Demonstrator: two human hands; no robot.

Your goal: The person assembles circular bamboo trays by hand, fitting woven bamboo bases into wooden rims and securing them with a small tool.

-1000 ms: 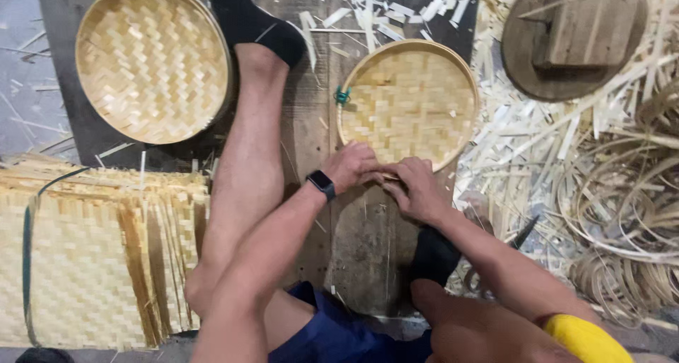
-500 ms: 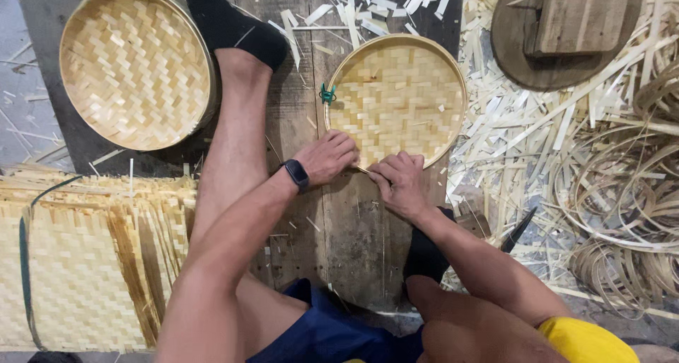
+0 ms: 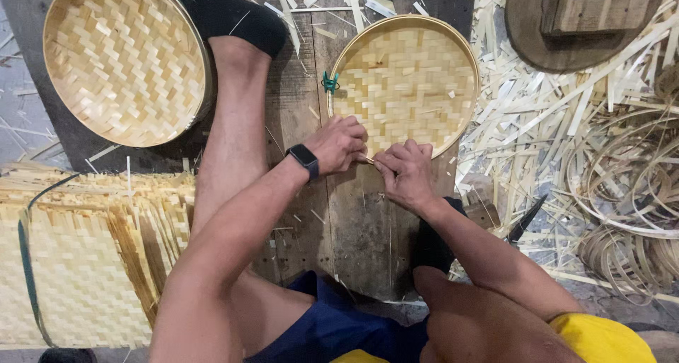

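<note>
Pinching the near rim of a round woven bamboo tray, I see my left hand and right hand both closed on its edge. Pale herringbone weave fills it, with a green clip on its left rim. It lies on a dark wooden board between my legs. A second woven tray sits empty far left.

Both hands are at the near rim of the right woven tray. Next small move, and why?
Probably turn the tray a little so the next stretch of rim comes under the fingers. Left hand and right hand both pinch the near edge; a green clip sits on the rim at the left, so the rim seems to be worked section by section.
</note>
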